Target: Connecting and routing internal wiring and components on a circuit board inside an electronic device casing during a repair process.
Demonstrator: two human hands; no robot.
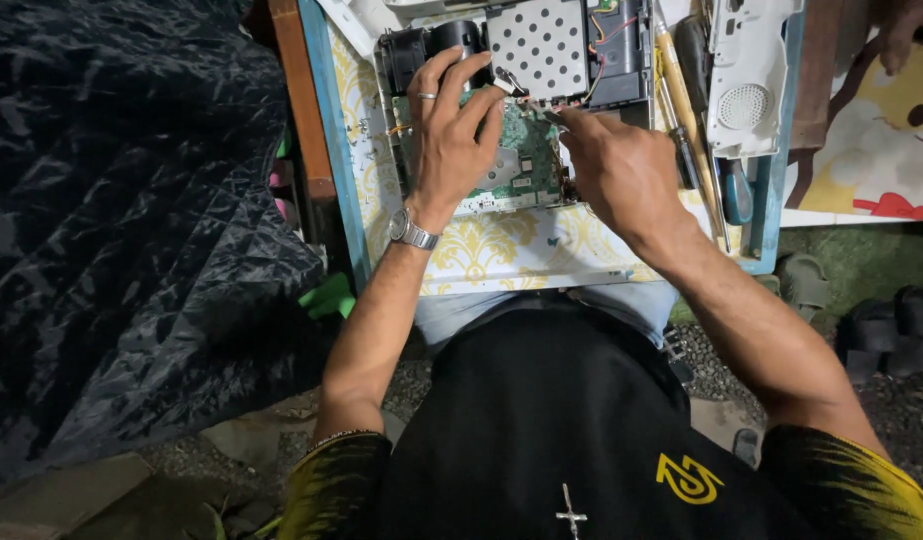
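Two hands are working over the board (522, 150), the green circuit board lying in the opened casing (512, 100) at the far middle of the bench (502, 250). I am pressing my left hand (450, 135) flat on the board's left half, fingers spread and reaching up toward the black drum (452, 40) at the casing's top left. My right hand (622, 170) is closing on a thin metal tool (527, 95), pinching it between thumb and forefinger, with its tip lying just above the board's top edge, below the perforated plate (540, 45).

I am judging the main risk to be that tip: if my pinch is slipping, the metal could skid across the board and scratch or bridge something. My left palm is leaning on the board too, and too much weight could be flexing it.

Red and orange wires (607, 40) are running beside the plate, near my right fingers, and a snag could tug them loose.

Further right, screwdrivers (687, 110) are lying just beside my right wrist, with a white cover (747, 70) beyond them; a sweep of my forearm could be knocking them off the bench edge. The patterned cloth (482, 250) under everything looks loose, so the casing may be sliding as I push.
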